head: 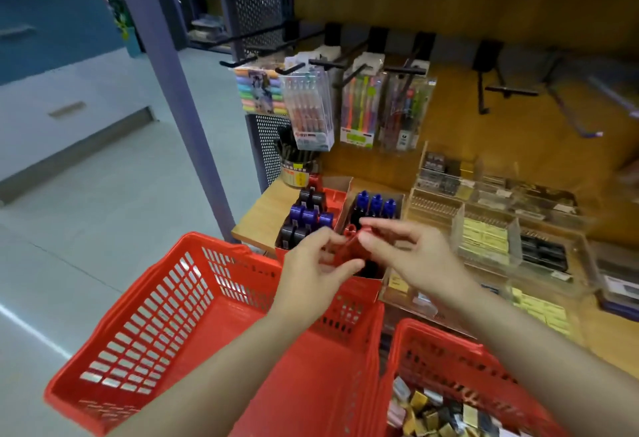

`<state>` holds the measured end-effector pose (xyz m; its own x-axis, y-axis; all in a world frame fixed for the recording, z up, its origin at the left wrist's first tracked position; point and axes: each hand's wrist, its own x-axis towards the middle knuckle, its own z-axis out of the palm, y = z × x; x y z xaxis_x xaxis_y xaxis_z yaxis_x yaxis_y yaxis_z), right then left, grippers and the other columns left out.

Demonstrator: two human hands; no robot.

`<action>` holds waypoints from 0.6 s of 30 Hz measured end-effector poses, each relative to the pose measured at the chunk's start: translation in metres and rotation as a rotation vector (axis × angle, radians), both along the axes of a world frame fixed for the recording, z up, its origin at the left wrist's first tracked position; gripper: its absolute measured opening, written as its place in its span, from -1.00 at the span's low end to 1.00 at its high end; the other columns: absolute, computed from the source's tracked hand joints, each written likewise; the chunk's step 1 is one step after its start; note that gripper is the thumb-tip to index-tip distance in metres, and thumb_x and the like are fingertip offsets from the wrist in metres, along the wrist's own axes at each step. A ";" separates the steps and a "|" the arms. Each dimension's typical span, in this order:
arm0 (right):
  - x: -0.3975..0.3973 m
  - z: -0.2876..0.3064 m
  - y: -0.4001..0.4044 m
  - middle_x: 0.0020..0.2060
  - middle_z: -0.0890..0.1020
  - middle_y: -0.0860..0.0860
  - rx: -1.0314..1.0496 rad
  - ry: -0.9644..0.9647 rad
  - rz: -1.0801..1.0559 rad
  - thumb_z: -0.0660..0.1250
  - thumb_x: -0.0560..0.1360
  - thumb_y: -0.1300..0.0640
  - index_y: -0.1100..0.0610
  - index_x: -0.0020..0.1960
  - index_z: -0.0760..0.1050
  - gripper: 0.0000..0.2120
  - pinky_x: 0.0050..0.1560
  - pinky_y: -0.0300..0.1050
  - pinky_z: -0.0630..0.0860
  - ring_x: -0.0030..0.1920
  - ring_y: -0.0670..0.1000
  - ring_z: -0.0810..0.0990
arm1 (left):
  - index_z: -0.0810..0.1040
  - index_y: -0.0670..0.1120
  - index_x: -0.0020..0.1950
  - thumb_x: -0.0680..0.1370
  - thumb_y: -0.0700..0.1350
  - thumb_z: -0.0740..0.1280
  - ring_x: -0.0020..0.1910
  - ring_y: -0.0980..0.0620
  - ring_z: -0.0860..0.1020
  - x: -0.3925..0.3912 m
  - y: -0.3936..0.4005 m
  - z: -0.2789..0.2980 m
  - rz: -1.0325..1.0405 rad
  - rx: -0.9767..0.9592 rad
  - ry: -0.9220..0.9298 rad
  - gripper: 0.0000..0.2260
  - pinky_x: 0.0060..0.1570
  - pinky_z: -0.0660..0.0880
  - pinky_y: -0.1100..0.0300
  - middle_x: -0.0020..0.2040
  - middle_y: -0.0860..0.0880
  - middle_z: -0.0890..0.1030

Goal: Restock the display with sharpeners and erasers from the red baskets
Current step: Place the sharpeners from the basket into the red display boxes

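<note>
Ok so I've got a red sharpener point(349, 248) up between both hands, right over the cardboard display box point(371, 281) with the blue sharpeners point(375, 203) standing in it. My left hand point(311, 270) cradles it from below, thumb and fingers curled round the body. My right hand point(404, 253) is pinching the top end with thumb and forefinger, the other fingers loosely spread.

Handling guess: small hard plastic, light, rigid, probably a bit slick, so I'd hold the flat sides of the body rather than the narrow top. Not fragile, I'd say.

The left red basket point(193, 298) looks empty from here; the right red basket point(446, 353) has a pile of small wrapped erasers point(435, 412).
</note>
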<state>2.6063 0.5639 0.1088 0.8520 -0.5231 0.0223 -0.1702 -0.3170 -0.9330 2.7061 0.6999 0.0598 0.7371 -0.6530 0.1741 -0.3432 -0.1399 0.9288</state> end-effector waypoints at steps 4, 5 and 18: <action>0.020 0.010 -0.042 -0.11 0.71 -0.17 -0.184 0.123 -0.113 0.55 0.38 0.01 -0.12 -0.05 0.69 -0.84 0.10 -0.06 0.60 -0.04 -0.14 0.65 | 0.55 0.05 0.16 0.44 -0.06 0.53 0.05 0.26 0.56 0.003 -0.036 -0.002 0.040 0.091 -0.141 -0.66 0.09 0.52 0.29 0.07 0.15 0.62; 0.025 0.011 -0.053 -0.06 0.70 -0.17 -0.276 0.185 -0.114 0.55 0.38 0.01 -0.11 0.00 0.68 -0.79 0.14 -0.08 0.58 0.00 -0.14 0.64 | 0.49 0.03 0.30 0.46 -0.03 0.51 0.19 0.23 0.51 0.007 -0.039 -0.006 0.005 0.191 -0.217 -0.56 0.22 0.46 0.25 0.19 0.13 0.58; 0.046 -0.048 -0.070 0.13 0.66 -0.07 -0.749 0.443 -0.008 0.46 0.45 -0.10 -0.13 0.27 0.53 -0.60 0.38 0.15 0.20 0.29 0.03 0.52 | 0.04 0.05 0.61 0.65 0.14 0.17 0.59 0.09 -0.09 0.030 -0.021 -0.048 -0.364 0.742 -0.693 -0.41 0.56 -0.13 0.10 0.62 0.09 -0.05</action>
<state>2.6519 0.4935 0.0607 0.8599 -0.5095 0.0307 -0.4731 -0.8183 -0.3265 2.7362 0.6793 0.0119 0.3704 -0.9275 -0.0508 -0.8966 -0.3713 0.2414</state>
